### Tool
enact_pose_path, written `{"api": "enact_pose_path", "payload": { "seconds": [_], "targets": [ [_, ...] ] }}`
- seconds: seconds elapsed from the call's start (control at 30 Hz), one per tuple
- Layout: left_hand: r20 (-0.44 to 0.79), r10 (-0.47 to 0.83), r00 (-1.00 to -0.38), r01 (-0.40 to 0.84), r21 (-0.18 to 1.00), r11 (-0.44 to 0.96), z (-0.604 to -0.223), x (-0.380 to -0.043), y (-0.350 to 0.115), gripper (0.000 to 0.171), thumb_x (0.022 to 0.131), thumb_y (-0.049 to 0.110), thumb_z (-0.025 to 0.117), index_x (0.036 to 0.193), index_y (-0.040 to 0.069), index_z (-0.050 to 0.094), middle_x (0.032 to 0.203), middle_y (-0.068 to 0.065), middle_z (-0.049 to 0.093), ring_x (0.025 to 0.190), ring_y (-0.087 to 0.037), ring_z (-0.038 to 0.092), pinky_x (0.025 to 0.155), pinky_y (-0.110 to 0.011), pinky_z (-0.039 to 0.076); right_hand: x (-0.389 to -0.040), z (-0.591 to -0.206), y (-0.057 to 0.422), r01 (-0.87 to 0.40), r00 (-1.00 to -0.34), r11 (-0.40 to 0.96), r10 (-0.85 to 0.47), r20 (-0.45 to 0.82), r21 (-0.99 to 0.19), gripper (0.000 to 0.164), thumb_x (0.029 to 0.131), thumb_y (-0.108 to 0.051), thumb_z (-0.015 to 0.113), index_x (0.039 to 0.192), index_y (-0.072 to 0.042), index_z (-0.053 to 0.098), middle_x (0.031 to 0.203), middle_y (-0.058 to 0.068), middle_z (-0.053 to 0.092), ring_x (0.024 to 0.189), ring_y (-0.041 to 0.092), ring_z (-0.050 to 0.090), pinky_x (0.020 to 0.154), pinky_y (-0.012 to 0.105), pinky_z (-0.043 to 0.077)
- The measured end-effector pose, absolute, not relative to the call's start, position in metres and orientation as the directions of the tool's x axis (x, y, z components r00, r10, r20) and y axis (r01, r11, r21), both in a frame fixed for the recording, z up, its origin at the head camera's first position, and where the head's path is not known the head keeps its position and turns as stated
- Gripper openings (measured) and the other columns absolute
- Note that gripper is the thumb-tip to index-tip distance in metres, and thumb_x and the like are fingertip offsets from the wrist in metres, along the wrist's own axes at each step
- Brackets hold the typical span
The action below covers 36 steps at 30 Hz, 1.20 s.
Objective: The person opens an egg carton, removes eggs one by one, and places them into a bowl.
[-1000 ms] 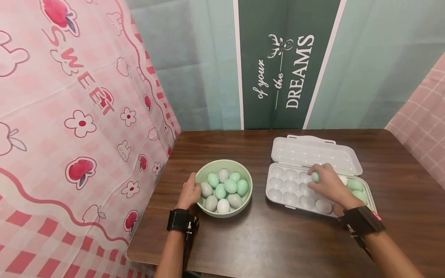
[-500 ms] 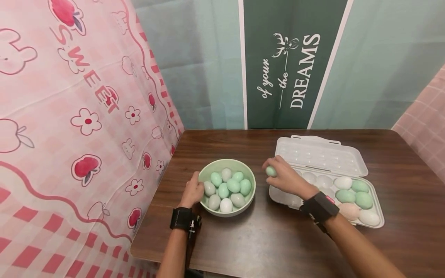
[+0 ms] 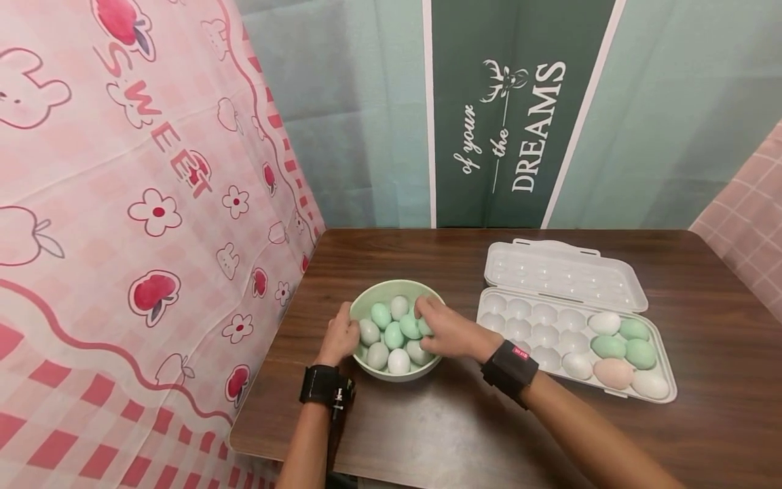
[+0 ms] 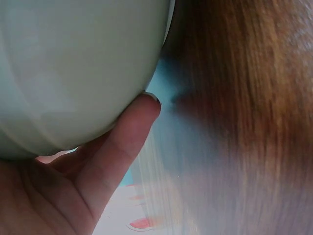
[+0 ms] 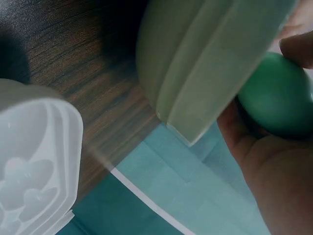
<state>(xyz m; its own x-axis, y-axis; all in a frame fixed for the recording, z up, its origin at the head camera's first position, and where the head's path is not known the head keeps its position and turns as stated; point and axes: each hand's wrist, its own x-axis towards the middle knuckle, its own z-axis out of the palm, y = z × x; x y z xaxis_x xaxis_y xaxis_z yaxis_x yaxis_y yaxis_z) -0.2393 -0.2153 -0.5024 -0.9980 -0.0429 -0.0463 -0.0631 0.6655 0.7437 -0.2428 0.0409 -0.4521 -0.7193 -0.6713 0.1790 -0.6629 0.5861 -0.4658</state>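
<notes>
A pale green bowl (image 3: 371, 297) holds several eggs in mint green, grey and white. At its left side my left hand (image 3: 338, 337) grips the rim; in the left wrist view the thumb (image 4: 139, 115) lies along the outer wall (image 4: 78, 68). My right hand (image 3: 451, 331) is over the bowl's right rim with its fingers down among the eggs. A green egg (image 5: 276, 98) sits in the curled fingers of that hand in the right wrist view, right beside the bowl's rim.
To the right lies an open white egg carton (image 3: 544, 314), its lid (image 3: 565, 272) folded back. Several eggs, white, green and one pinkish egg (image 3: 613, 373), fill its right end; cups to the left are bare. Curtains hang behind the brown wooden table (image 3: 440, 428).
My right hand has moved left from over the egg carton to the bowl, carrying the green egg. My left hand stays on the bowl's rim.
</notes>
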Motion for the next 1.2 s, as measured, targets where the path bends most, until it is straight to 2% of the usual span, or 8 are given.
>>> {"api": "enact_pose_path", "payload": {
  "seconds": [0.2,0.33,0.47,0.73,0.97,1.07,1.2],
  "targets": [
    [-0.028,-0.036,-0.999,-0.045,0.742,0.668,-0.502,-0.239,-0.215,0.041,0.094,0.010,0.037,0.134,0.007,0.045,0.134,-0.023,0.055,0.118,-0.034,0.058,0.091,-0.050,0.050,-0.241,-0.461,0.038,-0.669,-0.716,0.615,-0.684,0.140,-0.417,0.035,0.068,-0.012,0.066,0.096,-0.007,0.046,0.088,0.004,0.045,0.075,0.014,0.042,0.069,0.027,0.041],
    [-0.016,-0.034,-0.999,-0.034,0.740,0.672,-0.501,-0.239,-0.214,0.041,0.094,0.009,0.037,0.133,0.007,0.045,0.133,-0.023,0.056,0.117,-0.035,0.058,0.090,-0.050,0.050,-0.239,-0.465,0.034,-0.700,-0.703,0.640,-0.694,0.154,-0.316,0.035,0.070,-0.017,0.065,0.099,-0.005,0.048,0.085,0.006,0.047,0.069,0.015,0.044,0.064,0.029,0.042],
    [-0.029,-0.037,-0.999,-0.046,0.741,0.670,-0.502,-0.240,-0.212,0.040,0.094,0.011,0.038,0.133,0.008,0.046,0.133,-0.022,0.056,0.116,-0.033,0.058,0.090,-0.049,0.051,-0.235,-0.469,0.031,-0.712,-0.702,0.665,-0.687,0.189,-0.226,0.029,0.070,-0.019,0.062,0.094,-0.006,0.050,0.080,0.005,0.049,0.064,0.016,0.044,0.060,0.031,0.041],
    [-0.019,-0.042,-0.999,-0.042,0.737,0.675,-0.502,-0.241,-0.215,0.040,0.093,0.010,0.037,0.132,0.007,0.046,0.132,-0.023,0.057,0.116,-0.034,0.059,0.089,-0.050,0.051,-0.233,-0.476,0.029,-0.737,-0.669,0.663,-0.688,0.280,-0.132,0.018,0.075,-0.021,0.061,0.085,-0.009,0.052,0.077,0.004,0.049,0.072,0.021,0.047,0.066,0.033,0.041],
    [-0.020,-0.041,-0.999,-0.042,0.742,0.669,-0.504,-0.241,-0.216,0.041,0.094,0.012,0.036,0.133,0.007,0.046,0.133,-0.022,0.056,0.118,-0.034,0.058,0.092,-0.050,0.050,-0.234,-0.475,0.032,-0.749,-0.657,0.643,-0.690,0.304,-0.158,0.012,0.079,-0.020,0.062,0.081,-0.014,0.052,0.081,0.001,0.049,0.078,0.020,0.048,0.068,0.032,0.040],
    [-0.020,-0.041,-0.999,-0.042,0.739,0.673,-0.504,-0.240,-0.216,0.041,0.094,0.011,0.036,0.134,0.007,0.046,0.133,-0.022,0.056,0.118,-0.035,0.057,0.091,-0.050,0.050,-0.235,-0.471,0.038,-0.728,-0.684,0.649,-0.661,0.310,-0.222,0.009,0.085,-0.022,0.061,0.087,-0.016,0.056,0.091,0.002,0.052,0.087,0.020,0.048,0.072,0.034,0.041],
    [-0.031,-0.034,-0.999,-0.046,0.738,0.673,-0.504,-0.240,-0.215,0.042,0.094,0.011,0.036,0.135,0.007,0.044,0.134,-0.023,0.054,0.119,-0.035,0.057,0.091,-0.051,0.050,-0.241,-0.463,0.058,-0.683,-0.728,0.670,-0.594,0.341,-0.291,0.014,0.088,-0.024,0.060,0.098,-0.014,0.060,0.103,0.004,0.055,0.096,0.022,0.049,0.079,0.037,0.041]
  ]
}}
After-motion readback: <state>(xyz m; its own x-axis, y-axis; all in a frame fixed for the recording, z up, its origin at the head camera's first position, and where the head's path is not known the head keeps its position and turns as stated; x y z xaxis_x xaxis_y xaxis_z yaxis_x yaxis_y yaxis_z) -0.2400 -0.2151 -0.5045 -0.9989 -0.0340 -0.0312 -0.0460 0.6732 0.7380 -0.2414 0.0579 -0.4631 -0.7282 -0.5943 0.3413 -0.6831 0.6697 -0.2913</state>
